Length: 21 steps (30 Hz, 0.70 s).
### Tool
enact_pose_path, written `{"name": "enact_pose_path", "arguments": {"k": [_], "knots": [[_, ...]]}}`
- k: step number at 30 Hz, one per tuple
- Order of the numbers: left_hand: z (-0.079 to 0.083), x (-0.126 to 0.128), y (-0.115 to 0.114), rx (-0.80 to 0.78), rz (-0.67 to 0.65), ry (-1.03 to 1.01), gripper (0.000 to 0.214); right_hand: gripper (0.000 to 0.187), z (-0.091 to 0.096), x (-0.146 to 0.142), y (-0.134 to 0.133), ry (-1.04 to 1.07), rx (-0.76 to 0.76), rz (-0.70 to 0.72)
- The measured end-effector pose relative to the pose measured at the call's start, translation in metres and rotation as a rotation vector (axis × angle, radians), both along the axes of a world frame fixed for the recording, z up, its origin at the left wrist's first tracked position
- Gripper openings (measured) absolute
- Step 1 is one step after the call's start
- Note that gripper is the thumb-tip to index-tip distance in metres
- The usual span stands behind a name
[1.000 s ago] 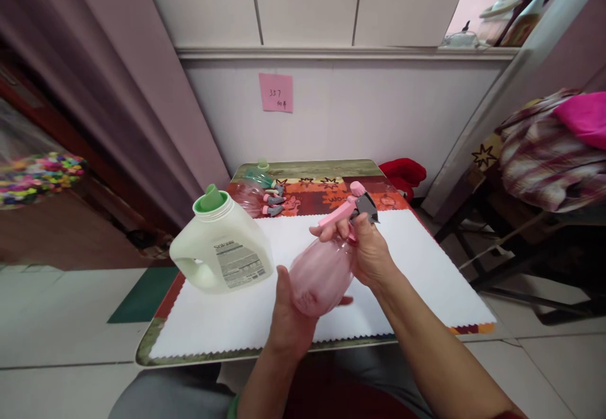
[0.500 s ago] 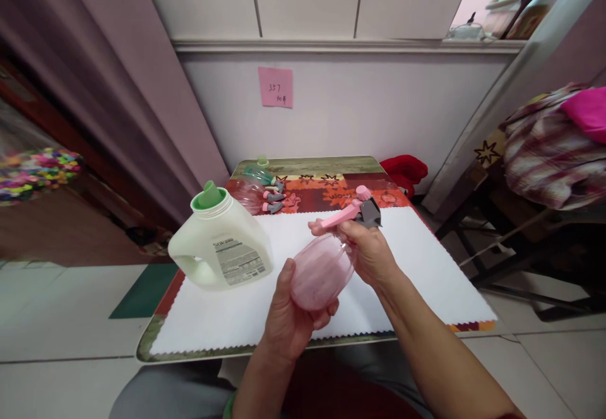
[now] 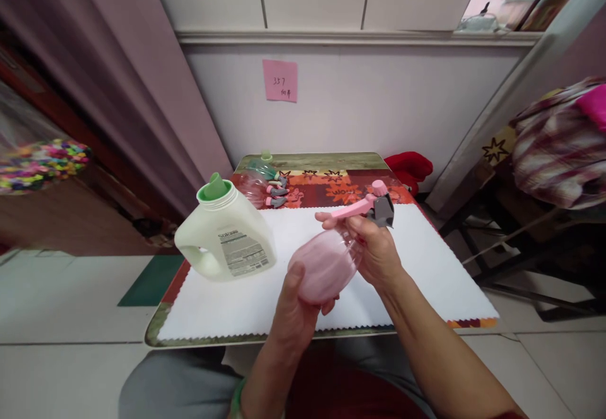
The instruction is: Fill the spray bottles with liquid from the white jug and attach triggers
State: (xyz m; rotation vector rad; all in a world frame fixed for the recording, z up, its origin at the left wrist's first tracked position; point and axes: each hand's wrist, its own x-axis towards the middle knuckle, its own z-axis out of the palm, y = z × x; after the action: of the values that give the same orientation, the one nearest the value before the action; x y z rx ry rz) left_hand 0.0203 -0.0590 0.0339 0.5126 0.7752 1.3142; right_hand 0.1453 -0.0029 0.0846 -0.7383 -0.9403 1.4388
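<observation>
A clear pink spray bottle (image 3: 326, 266) is held tilted above the white mat, its pink and grey spray head (image 3: 374, 204) pointing up and to the right. Around the base of the bottle, my left hand (image 3: 297, 308) is closed with the thumb on its side. My right hand (image 3: 379, 248) grips the neck just under the spray head, some of its fingers hidden behind. To the left stands a large white jug (image 3: 237, 236) with a green spout (image 3: 215, 187) in its uncapped mouth and a grey printed label.
Several spray bottles (image 3: 255, 188), pink and green, lie at the table's back left. The white mat (image 3: 222, 318) covers the front of the table. A pink note (image 3: 280, 81) is stuck on the wall. Red cloth (image 3: 409, 170) lies beyond the back right corner.
The view has shifted slightly. Both hands still hold the spray bottle, which is tilted a little further to the right. The jug stands as before.
</observation>
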Motion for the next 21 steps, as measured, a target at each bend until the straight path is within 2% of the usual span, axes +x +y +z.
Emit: {"name": "enact_pose_path", "arguments": {"k": [2,4,9,13,16,18,19,21], "knots": [[0.001,0.000,0.000,-0.022,-0.011,0.002,0.068,0.024,-0.002,0.000,-0.001,-0.013,-0.012,0.006],[0.001,0.001,0.000,0.035,0.004,0.028,0.067,0.025,-0.003,-0.001,-0.001,-0.013,-0.021,-0.028],[-0.009,0.006,-0.004,0.198,0.133,0.134,0.062,0.020,0.006,-0.001,0.001,0.005,-0.043,-0.078],[-0.016,0.011,-0.003,0.211,0.242,0.196,0.067,0.028,0.011,-0.002,0.003,0.026,-0.059,-0.078],[-0.017,0.011,0.004,0.108,0.204,0.101,0.067,0.025,0.000,-0.006,0.007,-0.007,-0.082,-0.145],[-0.017,0.008,0.011,-0.062,0.148,-0.022,0.061,0.016,-0.014,-0.011,0.008,-0.046,-0.094,-0.166],[-0.016,0.005,0.015,-0.164,0.129,-0.092,0.059,0.019,-0.022,-0.013,0.008,-0.050,-0.088,-0.142],[-0.016,-0.001,0.022,-0.324,0.095,-0.215,0.058,0.051,-0.037,-0.016,0.007,-0.019,-0.066,-0.043]]}}
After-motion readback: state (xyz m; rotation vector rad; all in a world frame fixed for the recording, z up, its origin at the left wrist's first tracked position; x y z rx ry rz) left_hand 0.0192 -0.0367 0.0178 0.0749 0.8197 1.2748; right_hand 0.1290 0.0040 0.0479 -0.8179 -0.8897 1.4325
